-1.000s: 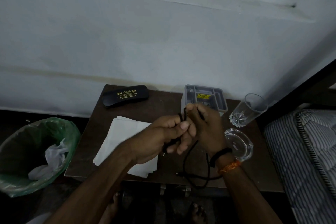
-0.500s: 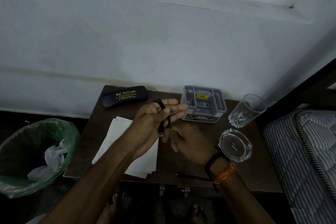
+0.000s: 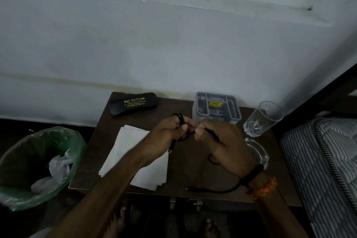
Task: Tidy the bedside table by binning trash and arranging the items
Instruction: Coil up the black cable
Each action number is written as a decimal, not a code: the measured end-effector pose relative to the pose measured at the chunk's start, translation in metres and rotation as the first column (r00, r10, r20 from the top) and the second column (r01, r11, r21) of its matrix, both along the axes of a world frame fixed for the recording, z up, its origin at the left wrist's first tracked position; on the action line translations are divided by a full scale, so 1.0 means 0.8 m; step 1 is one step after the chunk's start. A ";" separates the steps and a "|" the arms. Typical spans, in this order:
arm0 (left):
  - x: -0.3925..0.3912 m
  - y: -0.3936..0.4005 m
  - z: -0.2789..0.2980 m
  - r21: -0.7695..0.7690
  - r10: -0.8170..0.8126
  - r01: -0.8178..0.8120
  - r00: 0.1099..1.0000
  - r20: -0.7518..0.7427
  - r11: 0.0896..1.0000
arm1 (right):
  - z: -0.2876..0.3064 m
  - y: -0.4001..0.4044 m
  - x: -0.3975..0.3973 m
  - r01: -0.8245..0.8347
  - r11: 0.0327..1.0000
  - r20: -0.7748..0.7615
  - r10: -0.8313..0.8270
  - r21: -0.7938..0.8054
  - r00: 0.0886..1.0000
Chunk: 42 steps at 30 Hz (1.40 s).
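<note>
Bedside table (image 3: pixel 185 176), dark brown wood, sits against a pale painted wall (image 3: pixel 173 48) with a raised moulding band across its top, and I see it from above through the head camera. Over its middle my left hand (image 3: pixel 166 141) has its fingers curled round loops of a black cable (image 3: pixel 212 191); my right hand (image 3: pixel 222 141) pinches the same cable just beside it, fingers closed on the strand. A loose length of the cable trails along the near edge of the table, its end lying on the wood. Under my left forearm lies a stack of white paper napkins (image 3: pixel 125 152), flat on the left half of the surface. At the back left corner rests a black spectacle case (image 3: pixel 133 103) with yellow lettering; at the back, a grey plastic organiser (image 3: pixel 217 107) with several compartments stands near the wall. To the right a clear drinking glass (image 3: pixel 263 119) stands near the table's right edge, and a clear glass ashtray (image 3: pixel 259 153) sits partly behind my right wrist. On the floor left of the table a bin (image 3: pixel 38 164) lined with a green bag holds crumpled white trash (image 3: pixel 56 168). A striped mattress (image 3: pixel 324 160) fills the right side of the view.
</note>
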State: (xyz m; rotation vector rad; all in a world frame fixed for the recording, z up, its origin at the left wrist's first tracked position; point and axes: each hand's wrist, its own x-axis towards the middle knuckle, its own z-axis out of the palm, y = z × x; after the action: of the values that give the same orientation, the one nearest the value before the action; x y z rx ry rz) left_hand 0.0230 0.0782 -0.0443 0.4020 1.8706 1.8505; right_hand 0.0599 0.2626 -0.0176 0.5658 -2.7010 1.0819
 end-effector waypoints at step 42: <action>0.006 0.015 -0.015 -0.109 0.063 -0.075 0.992 -0.105 0.991 | 0.016 0.002 0.004 -0.102 0.994 0.123 0.097 0.036 0.988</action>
State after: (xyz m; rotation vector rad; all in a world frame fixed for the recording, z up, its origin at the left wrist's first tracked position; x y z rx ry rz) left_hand 0.0275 0.0900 -0.0566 0.4036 2.0702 1.7879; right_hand 0.0634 0.2640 -0.0050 0.6691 -2.8337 1.1199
